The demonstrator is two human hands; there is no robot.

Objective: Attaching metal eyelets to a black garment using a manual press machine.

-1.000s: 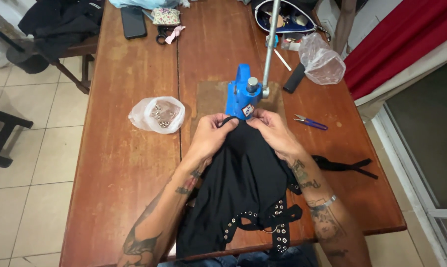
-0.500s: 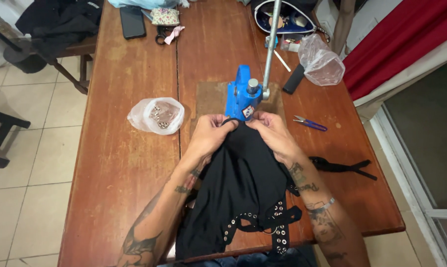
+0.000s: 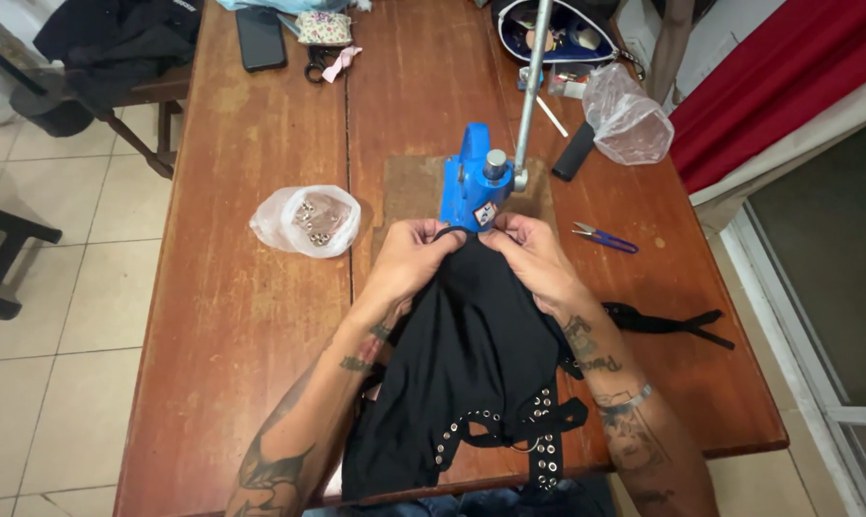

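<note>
Fingers of left hand (image 3: 409, 258) and right hand (image 3: 529, 254) pinch black garment (image 3: 471, 335).

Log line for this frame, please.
left hand: grips garment | right hand: grips garment | garment edge at blue press | table

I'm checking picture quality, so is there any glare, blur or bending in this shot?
Head view: sharp and evenly lit; soft glare on the wooden table; the black garment loses fold detail; table edges splay outward, wide-lens distortion; both hands, left hand and right hand, unblurred.
</note>
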